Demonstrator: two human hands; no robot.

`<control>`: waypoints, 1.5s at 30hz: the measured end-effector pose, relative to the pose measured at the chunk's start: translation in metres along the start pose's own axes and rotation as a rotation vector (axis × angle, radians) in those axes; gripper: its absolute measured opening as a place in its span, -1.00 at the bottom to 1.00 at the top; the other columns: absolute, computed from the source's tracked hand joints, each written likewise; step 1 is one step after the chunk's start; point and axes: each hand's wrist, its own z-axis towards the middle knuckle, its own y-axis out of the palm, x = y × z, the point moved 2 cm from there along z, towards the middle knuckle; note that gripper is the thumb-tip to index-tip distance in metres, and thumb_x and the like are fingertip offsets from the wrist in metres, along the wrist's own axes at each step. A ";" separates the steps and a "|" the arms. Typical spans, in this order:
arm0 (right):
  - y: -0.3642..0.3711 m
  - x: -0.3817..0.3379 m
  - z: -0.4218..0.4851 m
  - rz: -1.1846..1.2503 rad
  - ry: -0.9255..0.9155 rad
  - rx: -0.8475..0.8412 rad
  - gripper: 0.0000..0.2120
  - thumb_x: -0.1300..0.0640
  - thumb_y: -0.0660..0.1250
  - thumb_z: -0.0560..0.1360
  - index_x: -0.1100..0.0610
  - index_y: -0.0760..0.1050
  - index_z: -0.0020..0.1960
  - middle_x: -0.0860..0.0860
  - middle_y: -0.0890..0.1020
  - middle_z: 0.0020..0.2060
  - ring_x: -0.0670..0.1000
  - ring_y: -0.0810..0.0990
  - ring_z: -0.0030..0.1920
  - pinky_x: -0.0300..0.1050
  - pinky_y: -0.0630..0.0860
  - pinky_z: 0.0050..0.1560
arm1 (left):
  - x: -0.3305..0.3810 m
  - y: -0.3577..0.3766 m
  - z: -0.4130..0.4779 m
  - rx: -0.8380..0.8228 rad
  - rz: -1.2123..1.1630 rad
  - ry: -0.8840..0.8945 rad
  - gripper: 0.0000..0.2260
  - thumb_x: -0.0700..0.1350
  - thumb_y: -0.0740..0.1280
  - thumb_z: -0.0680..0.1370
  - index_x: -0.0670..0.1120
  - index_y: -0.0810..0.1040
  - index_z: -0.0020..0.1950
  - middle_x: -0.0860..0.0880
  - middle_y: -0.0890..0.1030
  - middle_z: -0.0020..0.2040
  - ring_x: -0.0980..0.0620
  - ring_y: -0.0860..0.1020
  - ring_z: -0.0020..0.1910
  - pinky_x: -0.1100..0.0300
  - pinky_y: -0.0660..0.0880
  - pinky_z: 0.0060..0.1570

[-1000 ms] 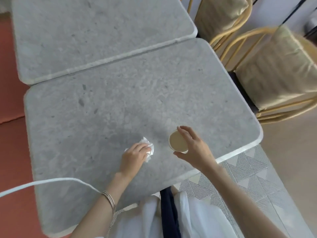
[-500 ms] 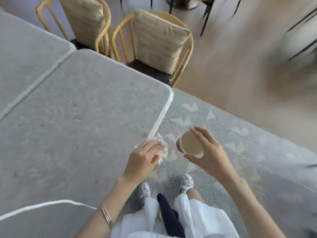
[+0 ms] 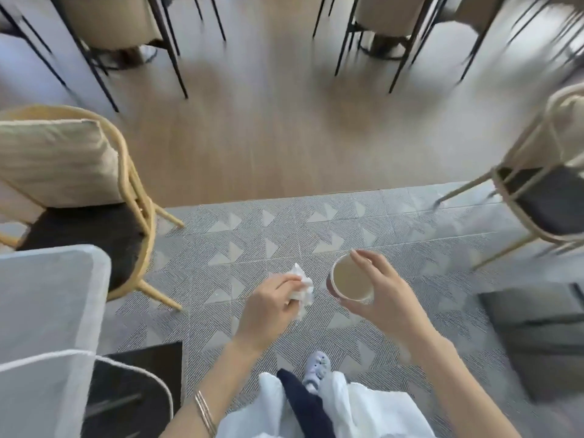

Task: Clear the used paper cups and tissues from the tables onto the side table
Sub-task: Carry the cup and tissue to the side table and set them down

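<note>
Fingers (image 3: 368,260): R hand (image 3: 390,300) round cup (image 3: 349,281), L hand (image 3: 268,308) pinching tissue (image 3: 304,289).

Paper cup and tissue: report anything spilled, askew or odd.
Nothing stands out. The right hand holds the paper cup by its rim, mouth up, over the carpet; the left hand grips the crumpled tissue. No spill shows on the carpet.

I get one view only: a wide-angle camera worn on the person's head, tilted steeply down and forward. It sits close above the left hand (image 3: 268,308) and right hand (image 3: 387,300), which fall low in mid-frame. Grey triangle-patterned carpet (image 3: 252,235) fills the near ground, pale wooden floor (image 3: 268,137) lies beyond, and a grey stone tabletop (image 3: 47,311) shows its rounded corner at lower left. The edges are smeared.
</note>
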 end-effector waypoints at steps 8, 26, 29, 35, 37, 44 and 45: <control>-0.105 0.108 0.011 -0.003 0.153 0.194 -0.22 -0.02 0.53 0.28 0.07 0.28 0.40 -0.03 0.36 0.32 -0.03 0.41 0.17 -0.22 0.35 0.04 | 0.083 0.074 0.153 -0.041 -0.051 0.144 -0.71 -0.27 0.48 0.37 -0.08 0.64 0.07 -0.05 0.65 0.01 -0.01 0.59 -0.04 0.15 0.55 0.00; -0.210 0.295 0.215 0.041 0.316 0.262 -0.21 -0.07 0.49 0.30 0.07 0.24 0.43 -0.05 0.34 0.33 -0.02 0.38 0.23 -0.23 0.33 0.11 | 0.110 0.168 0.464 -0.153 -0.059 0.271 -0.71 -0.29 0.45 0.38 -0.05 0.65 0.06 0.01 0.65 -0.01 0.04 0.57 0.00 0.20 0.49 0.04; -0.248 0.323 0.269 0.025 0.317 0.310 -0.22 -0.02 0.52 0.28 0.10 0.27 0.41 -0.03 0.37 0.32 -0.03 0.39 0.23 -0.31 0.26 0.09 | 0.121 0.173 0.534 -0.151 -0.063 0.285 -0.71 -0.29 0.45 0.37 -0.06 0.65 0.05 0.01 0.65 0.00 0.05 0.57 0.01 0.30 0.42 0.05; -0.303 0.379 0.342 0.025 0.335 0.398 -0.23 -0.01 0.51 0.29 0.16 0.28 0.40 0.00 0.40 0.30 -0.02 0.40 0.23 -0.21 0.35 0.15 | 0.141 0.199 0.644 -0.152 -0.080 0.302 -0.72 -0.33 0.45 0.35 -0.10 0.66 0.02 -0.02 0.65 0.00 0.00 0.58 -0.01 0.28 0.41 0.05; -0.315 0.403 0.361 0.040 0.354 0.389 -0.23 0.00 0.51 0.29 0.16 0.28 0.40 0.00 0.40 0.30 -0.01 0.40 0.24 -0.18 0.36 0.17 | 0.145 0.214 0.673 -0.168 -0.087 0.306 -0.72 -0.34 0.45 0.35 -0.11 0.66 0.02 -0.02 0.65 0.00 -0.01 0.58 -0.02 0.21 0.46 0.03; -0.361 0.515 0.430 0.040 0.388 0.347 -0.24 -0.01 0.50 0.30 0.16 0.29 0.39 0.01 0.41 0.28 0.00 0.43 0.23 -0.12 0.42 0.14 | 0.167 0.290 0.785 -0.215 -0.104 0.290 -0.71 -0.36 0.43 0.34 -0.11 0.66 0.01 -0.02 0.65 -0.01 -0.02 0.59 -0.03 0.23 0.43 0.03; -0.373 0.533 0.440 0.044 0.392 0.352 -0.24 -0.01 0.50 0.29 0.16 0.29 0.39 0.01 0.41 0.28 0.00 0.43 0.23 -0.17 0.39 0.14 | 0.174 0.301 0.805 -0.220 -0.110 0.286 -0.71 -0.36 0.43 0.34 -0.11 0.66 0.01 -0.01 0.65 -0.01 -0.01 0.59 -0.02 0.23 0.43 0.04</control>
